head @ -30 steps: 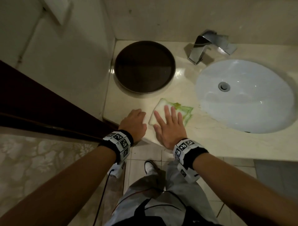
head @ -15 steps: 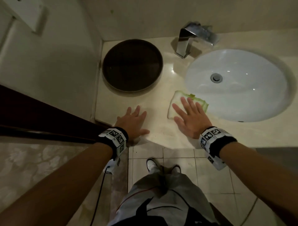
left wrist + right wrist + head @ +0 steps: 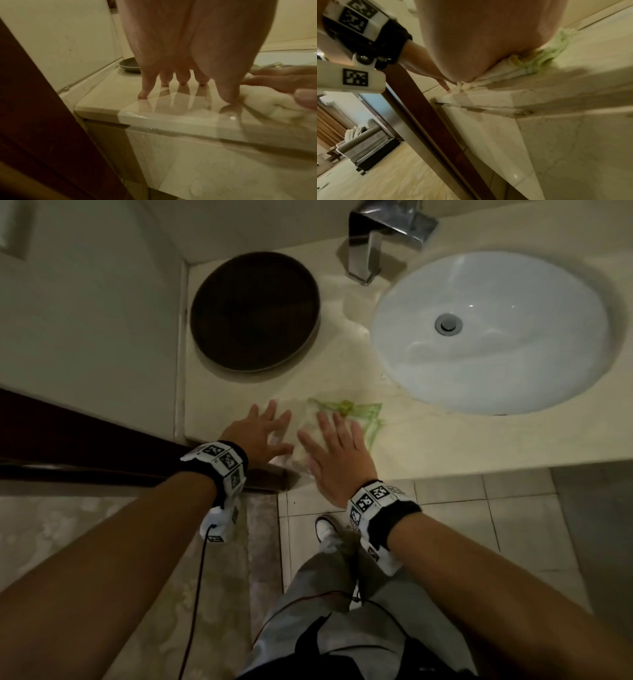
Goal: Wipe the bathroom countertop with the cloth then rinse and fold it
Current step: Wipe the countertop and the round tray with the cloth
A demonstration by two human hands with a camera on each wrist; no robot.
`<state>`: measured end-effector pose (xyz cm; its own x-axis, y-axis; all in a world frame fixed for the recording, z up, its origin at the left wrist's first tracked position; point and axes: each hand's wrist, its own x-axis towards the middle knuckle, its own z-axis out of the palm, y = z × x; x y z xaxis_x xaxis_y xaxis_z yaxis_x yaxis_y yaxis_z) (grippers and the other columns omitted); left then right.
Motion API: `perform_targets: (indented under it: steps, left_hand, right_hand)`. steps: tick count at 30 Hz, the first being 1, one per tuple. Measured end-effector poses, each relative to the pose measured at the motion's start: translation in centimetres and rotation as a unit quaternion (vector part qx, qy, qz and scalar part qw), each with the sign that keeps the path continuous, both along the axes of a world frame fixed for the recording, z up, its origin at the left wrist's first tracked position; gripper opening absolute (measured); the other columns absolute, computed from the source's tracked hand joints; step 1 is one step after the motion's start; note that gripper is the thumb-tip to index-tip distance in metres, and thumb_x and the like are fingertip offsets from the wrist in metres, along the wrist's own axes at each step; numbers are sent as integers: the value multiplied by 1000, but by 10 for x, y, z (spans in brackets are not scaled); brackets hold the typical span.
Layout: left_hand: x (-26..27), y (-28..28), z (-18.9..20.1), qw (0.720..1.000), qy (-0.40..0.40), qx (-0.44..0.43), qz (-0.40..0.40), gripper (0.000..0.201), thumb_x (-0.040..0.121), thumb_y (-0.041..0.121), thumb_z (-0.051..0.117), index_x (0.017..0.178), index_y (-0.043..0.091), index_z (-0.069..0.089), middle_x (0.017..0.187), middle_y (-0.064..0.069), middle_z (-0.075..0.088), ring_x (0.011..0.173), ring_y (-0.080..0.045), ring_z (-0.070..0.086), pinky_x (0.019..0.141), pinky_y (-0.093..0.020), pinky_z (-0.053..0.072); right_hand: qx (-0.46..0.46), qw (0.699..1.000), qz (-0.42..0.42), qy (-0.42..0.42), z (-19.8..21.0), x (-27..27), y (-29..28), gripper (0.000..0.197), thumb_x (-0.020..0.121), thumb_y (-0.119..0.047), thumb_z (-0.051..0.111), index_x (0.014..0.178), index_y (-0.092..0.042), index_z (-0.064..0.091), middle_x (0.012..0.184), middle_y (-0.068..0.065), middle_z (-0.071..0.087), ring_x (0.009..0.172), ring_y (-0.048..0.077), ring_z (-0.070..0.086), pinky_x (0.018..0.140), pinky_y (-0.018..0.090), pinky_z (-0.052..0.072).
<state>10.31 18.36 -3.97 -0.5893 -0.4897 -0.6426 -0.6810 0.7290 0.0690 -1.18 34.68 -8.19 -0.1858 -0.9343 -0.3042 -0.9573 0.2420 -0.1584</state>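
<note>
A white cloth with green edging (image 3: 356,414) (image 3: 530,63) lies flat on the beige marble countertop (image 3: 445,440) near its front left edge. My right hand (image 3: 337,446) presses on it with straight, spread fingers. My left hand (image 3: 262,433) rests flat on the counter just left of the cloth, fingers spread; in the left wrist view its fingertips (image 3: 182,83) touch the glossy stone and its thumb meets the cloth's white edge (image 3: 267,102).
A dark round tray (image 3: 255,311) sits at the counter's back left. The white oval sink (image 3: 489,330) lies to the right, with a chrome faucet (image 3: 373,241) behind it. A wall and dark wooden door frame (image 3: 85,433) bound the left side.
My right hand slid the cloth from beside the sink rim back left toward the front edge, up against my left hand. My left hand stayed flat on the counter.
</note>
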Motion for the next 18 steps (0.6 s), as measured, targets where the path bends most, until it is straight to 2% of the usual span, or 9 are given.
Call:
perform_targets:
  steps: [5,8,13,18]
  left_hand:
    - [-1,-2,4,1000,-10,5,-16,65,98,54,37,153,39,5,162,6,-8,149,-25,-1,117,-47,19]
    - [0,-6,4,999,-16,7,-27,62,100,53,33,153,39,4,162,6,-10,149,-26,-1,116,-49,19]
    - [3,-11,2,998,-26,5,-63,55,102,48,24,152,39,3,162,5,-9,149,-29,1,116,-51,20]
    - [6,-19,-1,997,-22,33,-69,59,100,39,31,152,38,3,162,6,-12,149,-28,-2,118,-52,16]
  right_hand:
    - [-9,1000,-2,-24,3,-16,5,55,99,-50,9,152,-38,2,162,4,-13,148,27,-14,119,49,-2]
    - [-10,999,-34,-13,2,-29,12,55,99,-52,4,152,-39,0,161,2,-14,148,25,-15,120,48,-3]
    - [5,988,-152,-13,4,-65,26,60,94,-57,-1,152,-42,-2,161,0,-16,148,23,-15,120,45,-5]
    - [-6,977,-210,-25,6,-59,29,62,93,-54,3,153,-37,4,161,6,-13,148,29,-13,118,52,-6]
